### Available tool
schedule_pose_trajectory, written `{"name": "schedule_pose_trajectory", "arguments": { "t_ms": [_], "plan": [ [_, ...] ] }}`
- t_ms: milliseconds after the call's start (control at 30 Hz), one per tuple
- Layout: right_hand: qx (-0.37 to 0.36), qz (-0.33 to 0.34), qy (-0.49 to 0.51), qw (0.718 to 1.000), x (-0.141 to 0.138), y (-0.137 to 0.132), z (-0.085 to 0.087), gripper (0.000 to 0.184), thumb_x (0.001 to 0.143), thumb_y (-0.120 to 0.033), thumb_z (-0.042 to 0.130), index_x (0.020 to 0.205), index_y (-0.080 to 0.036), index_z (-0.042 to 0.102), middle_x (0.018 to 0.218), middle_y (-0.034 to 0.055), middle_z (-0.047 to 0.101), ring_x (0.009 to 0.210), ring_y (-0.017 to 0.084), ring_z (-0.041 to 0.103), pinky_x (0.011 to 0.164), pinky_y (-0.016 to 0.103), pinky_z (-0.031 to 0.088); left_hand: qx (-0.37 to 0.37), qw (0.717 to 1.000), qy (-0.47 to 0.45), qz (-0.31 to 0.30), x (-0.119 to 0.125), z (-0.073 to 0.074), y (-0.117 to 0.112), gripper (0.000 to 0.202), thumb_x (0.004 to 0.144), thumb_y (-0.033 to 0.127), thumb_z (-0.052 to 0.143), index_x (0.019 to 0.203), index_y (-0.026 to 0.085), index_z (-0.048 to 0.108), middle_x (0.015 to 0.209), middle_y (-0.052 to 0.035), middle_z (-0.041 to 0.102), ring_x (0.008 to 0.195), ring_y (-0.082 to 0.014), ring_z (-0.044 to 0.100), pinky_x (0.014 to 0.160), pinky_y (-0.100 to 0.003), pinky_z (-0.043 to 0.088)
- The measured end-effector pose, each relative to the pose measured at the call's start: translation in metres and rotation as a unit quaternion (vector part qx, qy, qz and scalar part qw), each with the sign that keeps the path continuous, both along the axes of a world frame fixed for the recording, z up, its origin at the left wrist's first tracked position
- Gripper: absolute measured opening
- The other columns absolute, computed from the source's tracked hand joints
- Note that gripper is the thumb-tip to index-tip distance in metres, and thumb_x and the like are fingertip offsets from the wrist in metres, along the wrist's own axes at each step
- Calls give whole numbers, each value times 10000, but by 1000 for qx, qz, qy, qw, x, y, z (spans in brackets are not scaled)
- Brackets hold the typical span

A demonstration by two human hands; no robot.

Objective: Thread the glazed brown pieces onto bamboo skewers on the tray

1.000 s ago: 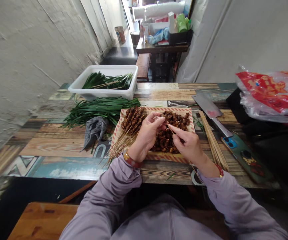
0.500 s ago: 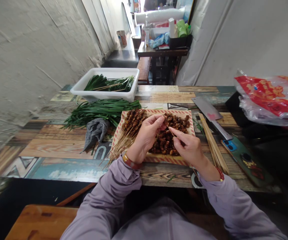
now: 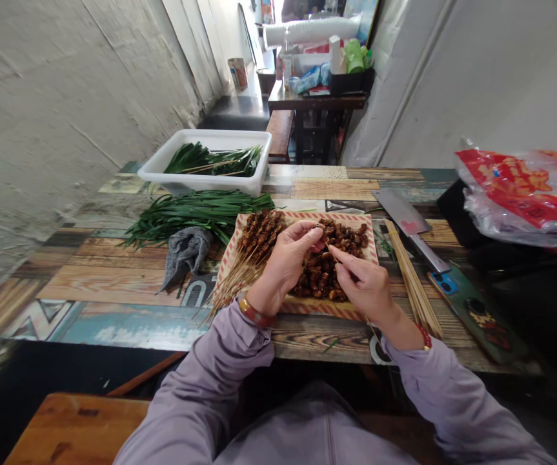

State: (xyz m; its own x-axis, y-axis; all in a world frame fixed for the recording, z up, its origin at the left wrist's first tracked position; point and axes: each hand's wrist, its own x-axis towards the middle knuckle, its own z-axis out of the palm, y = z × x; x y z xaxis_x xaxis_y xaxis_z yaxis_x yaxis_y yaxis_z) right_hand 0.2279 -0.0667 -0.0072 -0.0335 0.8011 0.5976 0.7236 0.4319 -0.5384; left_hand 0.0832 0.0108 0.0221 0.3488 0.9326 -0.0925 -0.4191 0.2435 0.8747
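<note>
A paper-lined tray (image 3: pixel 302 305) with a red striped rim lies in front of me. Loose brown pieces (image 3: pixel 324 271) fill its right half, and filled skewers (image 3: pixel 253 242) lie on its left, sticks pointing toward me. My left hand (image 3: pixel 285 261) hovers over the tray's middle and pinches a small brown piece at its fingertips. My right hand (image 3: pixel 363 284) is closed on a thin bamboo skewer (image 3: pixel 332 253), whose tip points at that piece.
Bare bamboo sticks (image 3: pixel 411 278), a cleaver (image 3: pixel 406 219) and a phone (image 3: pixel 472 307) lie right of the tray. Green chives (image 3: pixel 195 213), a grey cloth (image 3: pixel 184 252) and a white tub (image 3: pixel 210 161) sit to the left. A plastic bag (image 3: pixel 520 194) rests far right.
Both hands stay over the tray and the fingertips have drawn slightly closer together. The view has shifted a little.
</note>
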Motion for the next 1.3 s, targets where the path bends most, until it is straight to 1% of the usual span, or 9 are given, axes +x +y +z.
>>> {"name": "schedule_pose_trajectory", "arguments": {
  "t_ms": [167, 400, 633, 767, 900, 1033, 1167, 1233, 1300],
  "plan": [
    [-8, -8, 4, 1000, -2, 0, 0, 356, 878, -158, 492, 1179, -240, 665, 1093, 27, 728, 903, 157, 721, 844, 272, 589, -1, 1000, -1, -3, 1, -1, -1, 257, 640, 301, 782, 808, 155, 654, 730, 17, 636, 646, -75, 580, 670, -216, 451],
    [-30, -32, 16, 999, -2, 1, -2, 284, 866, -182, 514, 1081, -239, 690, 1005, 17, 752, 812, 157, 725, 782, 279, 596, 10, 1000, 3, -1, 1, -2, -1, 233, 654, 288, 767, 811, 158, 653, 731, 14, 638, 653, -80, 586, 673, -218, 454],
    [-23, -32, 16, 999, -3, 3, 0, 275, 875, -186, 497, 1059, -232, 696, 1013, 31, 749, 889, 170, 719, 813, 296, 589, 26, 1000, 3, -3, 3, -3, -2, 178, 678, 269, 743, 793, 160, 660, 719, 14, 636, 659, -81, 584, 672, -213, 451],
    [-28, -39, 25, 999, -3, 3, 0, 257, 870, -206, 507, 1035, -238, 700, 977, 25, 754, 813, 163, 721, 773, 290, 592, 18, 1000, 4, -1, 5, -2, -4, 194, 657, 272, 754, 785, 162, 657, 723, 19, 628, 651, -73, 567, 673, -209, 452],
    [-31, -46, 32, 998, -4, 3, 1, 235, 865, -218, 514, 1000, -245, 705, 943, 26, 755, 779, 169, 714, 741, 299, 589, 10, 1000, 4, -1, 6, -1, -5, 203, 641, 268, 759, 776, 162, 651, 732, 23, 620, 651, -73, 563, 682, -215, 458],
    [-42, -47, 43, 997, -3, 2, 4, 202, 865, -237, 530, 964, -229, 706, 847, 25, 750, 668, 146, 687, 647, 265, 564, 17, 1000, 15, -3, 4, -1, -4, 189, 653, 269, 749, 766, 155, 648, 721, 15, 623, 653, -80, 571, 678, -216, 454],
    [-58, -41, 46, 996, -2, 0, 4, 184, 862, -249, 552, 959, -219, 705, 730, -1, 729, 558, 121, 636, 557, 234, 516, 19, 1000, 14, 11, 1, -2, 1, 197, 655, 278, 752, 769, 160, 642, 720, 17, 628, 650, -82, 573, 670, -218, 451],
    [-62, -38, 41, 996, -2, 0, 3, 175, 862, -254, 556, 945, -220, 706, 723, -4, 728, 547, 119, 631, 548, 232, 508, 16, 999, 14, 24, -1, -2, 3, 201, 654, 279, 753, 770, 164, 636, 715, 24, 623, 637, -77, 568, 667, -216, 447],
    [-59, -34, 38, 997, -2, -1, 1, 169, 865, -253, 552, 924, -220, 707, 761, 4, 739, 582, 125, 652, 574, 235, 518, 15, 999, 16, 32, -3, -2, 5, 202, 654, 276, 753, 769, 167, 629, 709, 31, 615, 628, -72, 565, 667, -214, 442]
  ]
}}
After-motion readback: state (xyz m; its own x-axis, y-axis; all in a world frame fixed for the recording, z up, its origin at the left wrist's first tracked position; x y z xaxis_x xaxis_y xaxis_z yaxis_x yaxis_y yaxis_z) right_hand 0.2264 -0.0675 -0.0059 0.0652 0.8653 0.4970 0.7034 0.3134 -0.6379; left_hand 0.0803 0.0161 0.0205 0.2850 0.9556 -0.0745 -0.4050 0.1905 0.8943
